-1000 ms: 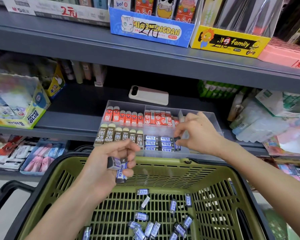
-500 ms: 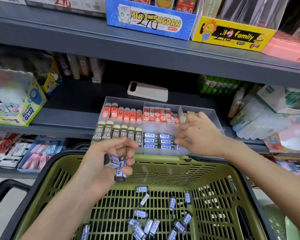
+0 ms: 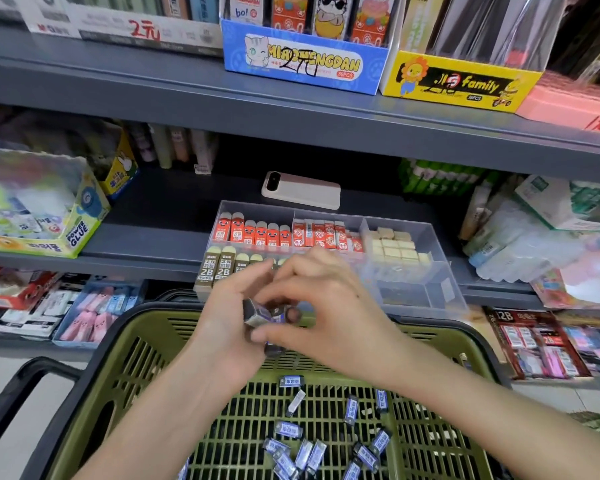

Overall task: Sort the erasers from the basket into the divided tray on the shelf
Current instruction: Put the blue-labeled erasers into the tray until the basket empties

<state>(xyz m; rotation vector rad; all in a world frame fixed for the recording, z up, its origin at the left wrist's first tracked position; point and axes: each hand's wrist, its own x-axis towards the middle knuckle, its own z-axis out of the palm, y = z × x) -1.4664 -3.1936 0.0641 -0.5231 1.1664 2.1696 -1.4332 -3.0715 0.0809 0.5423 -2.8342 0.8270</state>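
Head view over a green basket (image 3: 440,372) filling the lower half of the frame, with a grey shelf (image 3: 146,242) behind it. At centre frame the left hand (image 3: 222,330) and right hand (image 3: 343,327) meet above the basket's upper rim. The left grip is curled round a small cluster of held erasers (image 3: 257,315) in blue-and-white sleeves. The right grip, thumb and fingertips bent inward, pinches the same cluster from the right, so both hands touch it at once. How many pieces the cluster contains cannot be told. On the basket floor, at lower centre, lie the loose erasers (image 3: 293,429) of the same blue-sleeved kind, scattered at various angles, some overlapping. The divided tray (image 3: 426,289), of clear plastic, stands on the shelf just above the hands in the frame. Its upper row holds, from left to right, red-sleeved erasers (image 3: 253,233) standing upright, red-and-white erasers (image 3: 321,233), and cream blocks (image 3: 394,249). The lower left compartment holds brown 2B erasers (image 3: 215,270); the lower middle compartment is hidden by the hands. Above the tray a pale phone (image 3: 302,192) lies flat on the shelf. A Power Glue box (image 3: 78,233) stands at left of frame. A blue display box (image 3: 305,64) and a yellow display box (image 3: 461,83) sit on the upper shelf (image 3: 118,91) at top.
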